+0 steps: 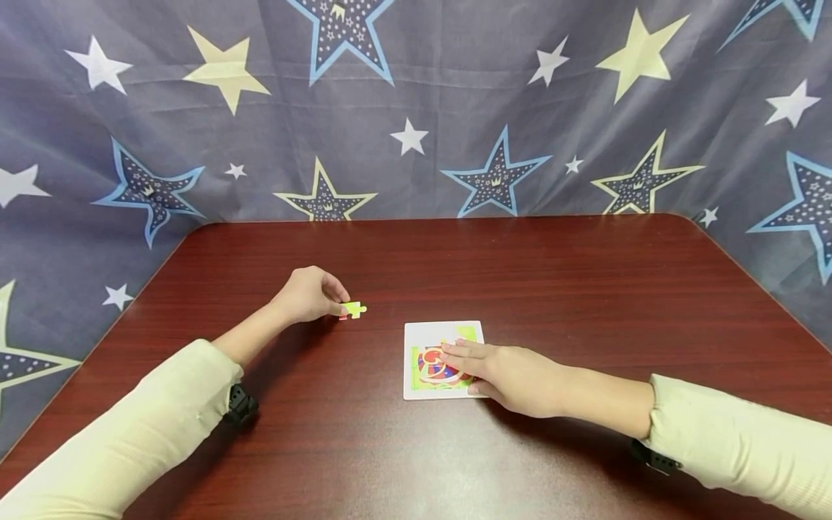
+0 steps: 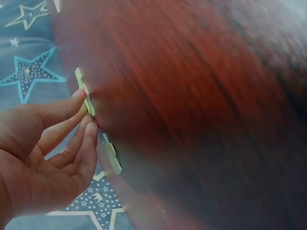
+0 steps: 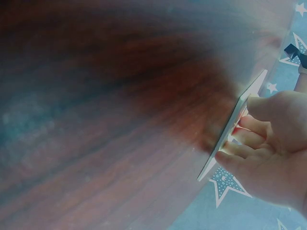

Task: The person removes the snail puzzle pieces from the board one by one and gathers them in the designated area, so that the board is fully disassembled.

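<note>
With thumb and fingers, my left hand (image 1: 312, 295) pinches a small yellow-green jigsaw puzzle piece (image 1: 354, 309) just above or on the table. The left wrist view shows this jigsaw piece (image 2: 88, 103) edge-on at the fingertips, and a second thin jigsaw piece (image 2: 113, 155) beside the fingers. To the right lies a square white-framed puzzle board (image 1: 416, 333) with a red, yellow and green picture partly filled in. My right hand (image 1: 520, 375) rests on the board's right side, its fingers stretched over the picture and hiding part of it.
Both the board and the pieces are on a dark red-brown wooden table (image 1: 585, 282). A grey curtain (image 1: 442, 94) with star prints hangs behind and along the sides. Each wrist carries a black strap (image 1: 241, 406) near the rolled pale sleeve.
</note>
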### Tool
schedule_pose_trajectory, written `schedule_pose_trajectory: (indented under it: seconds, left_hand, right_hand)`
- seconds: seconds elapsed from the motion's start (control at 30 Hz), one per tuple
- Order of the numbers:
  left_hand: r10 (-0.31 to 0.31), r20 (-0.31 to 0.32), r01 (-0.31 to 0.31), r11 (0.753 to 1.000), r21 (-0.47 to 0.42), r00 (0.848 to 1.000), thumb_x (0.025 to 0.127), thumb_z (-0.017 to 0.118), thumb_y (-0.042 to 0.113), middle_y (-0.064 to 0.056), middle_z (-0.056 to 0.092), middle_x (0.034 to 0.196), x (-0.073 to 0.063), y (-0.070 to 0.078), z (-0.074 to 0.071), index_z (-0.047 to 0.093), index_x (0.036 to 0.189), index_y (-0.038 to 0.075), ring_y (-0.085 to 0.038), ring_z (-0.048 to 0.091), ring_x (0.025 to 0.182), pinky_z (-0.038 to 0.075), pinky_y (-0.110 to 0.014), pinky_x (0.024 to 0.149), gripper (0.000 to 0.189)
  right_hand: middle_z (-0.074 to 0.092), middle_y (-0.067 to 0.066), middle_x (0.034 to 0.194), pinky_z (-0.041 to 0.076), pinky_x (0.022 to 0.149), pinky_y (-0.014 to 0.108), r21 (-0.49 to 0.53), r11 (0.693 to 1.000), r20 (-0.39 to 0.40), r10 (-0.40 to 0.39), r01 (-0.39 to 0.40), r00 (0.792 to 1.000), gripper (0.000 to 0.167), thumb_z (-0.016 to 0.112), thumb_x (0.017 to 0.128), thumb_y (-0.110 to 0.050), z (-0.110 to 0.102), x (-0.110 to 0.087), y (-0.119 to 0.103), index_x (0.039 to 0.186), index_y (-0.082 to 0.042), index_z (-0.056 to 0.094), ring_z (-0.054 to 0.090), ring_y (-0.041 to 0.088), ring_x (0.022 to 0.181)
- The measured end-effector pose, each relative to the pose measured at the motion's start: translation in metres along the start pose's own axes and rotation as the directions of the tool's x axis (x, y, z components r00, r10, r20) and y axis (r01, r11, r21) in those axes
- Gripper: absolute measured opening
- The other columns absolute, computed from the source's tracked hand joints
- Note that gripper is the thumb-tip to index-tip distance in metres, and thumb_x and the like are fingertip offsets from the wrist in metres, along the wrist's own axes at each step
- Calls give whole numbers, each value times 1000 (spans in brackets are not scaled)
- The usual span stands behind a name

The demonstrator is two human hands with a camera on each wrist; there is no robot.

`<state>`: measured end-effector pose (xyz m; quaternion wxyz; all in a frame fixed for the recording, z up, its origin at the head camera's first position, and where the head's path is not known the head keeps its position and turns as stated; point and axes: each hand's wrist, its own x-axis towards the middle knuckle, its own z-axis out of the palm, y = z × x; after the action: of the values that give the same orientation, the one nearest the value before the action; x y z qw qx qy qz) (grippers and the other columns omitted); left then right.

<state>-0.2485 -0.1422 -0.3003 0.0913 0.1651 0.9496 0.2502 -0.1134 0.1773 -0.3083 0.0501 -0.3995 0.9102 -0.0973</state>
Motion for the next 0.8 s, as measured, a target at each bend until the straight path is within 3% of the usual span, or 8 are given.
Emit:
schedule_pose_trajectory:
  seconds: [0.3, 0.8]
  left_hand:
    - [-7, 14, 7, 1000, -21, 1000, 75, 78, 6, -11, 75, 79, 0, -1, -3, 74, 89, 1, -4, 50, 46, 42, -21, 44, 15]
    - [6, -9, -6, 1000, 14, 1000, 75, 77, 6, -13, 75, 82, 1, 2, -3, 74, 89, 0, -3, 54, 50, 46, -20, 49, 15]
  right_hand:
    - [47, 4, 149, 50, 98, 37, 6, 1000, 4, 9, -9, 1000, 53, 62, 92, -16, 0, 0, -1, 143, -12, 46, 47, 22, 136]
    - [47, 3, 149, 51, 96, 38, 3, 1000, -2, 3, -3, 1000, 53, 62, 92, -17, -1, 0, -1, 143, -13, 46, 47, 22, 136]
